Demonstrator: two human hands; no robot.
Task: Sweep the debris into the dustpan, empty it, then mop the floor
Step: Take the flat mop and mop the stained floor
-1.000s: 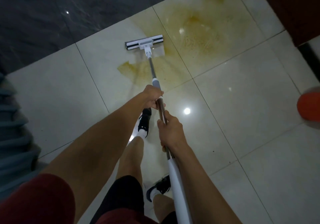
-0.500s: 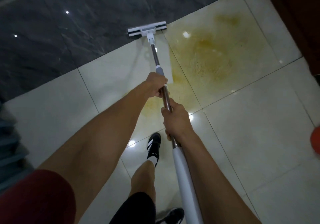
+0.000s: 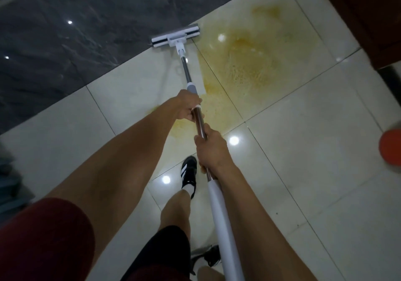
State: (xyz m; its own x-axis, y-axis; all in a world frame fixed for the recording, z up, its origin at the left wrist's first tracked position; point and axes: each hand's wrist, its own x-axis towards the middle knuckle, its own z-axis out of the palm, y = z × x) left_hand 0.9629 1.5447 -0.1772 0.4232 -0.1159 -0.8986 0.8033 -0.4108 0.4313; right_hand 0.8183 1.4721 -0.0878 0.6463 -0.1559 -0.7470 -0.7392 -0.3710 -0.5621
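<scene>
Both your hands are wrapped round the mop pole [image 3: 200,126]. Your left hand [image 3: 188,109] grips it higher up the shaft, at about 12 o'clock from your body, fingers curled round the bare metal just below the grey collar [image 3: 192,87]. Your right hand [image 3: 211,150] clamps the same pole lower down, just beside the left one toward 5 o'clock, with the white sleeve of the handle [image 3: 223,226] running back past your right forearm.

The mop head [image 3: 175,37] lies flat on the floor at 12 o'clock, well apart from your hands, its long white bar crosswise to the pole. It sits right on the line where the pale tiles [image 3: 303,172] meet the dark marbled floor [image 3: 65,31].

A yellow stain [image 3: 245,63] spreads over the pale tile at 1 o'clock, just beside the right end of the mop head. A smaller patch of it shows under your left hand, toward 11 o'clock of your leading foot. Between the pole and the stain runs a cleaner, paler strip of tile.

Your forward foot, in a black shoe [image 3: 189,172] with white stripes, stands just left of the pole, below your right hand. An orange round thing [image 3: 390,148], blurred, sits at the frame edge near 3 o'clock.
</scene>
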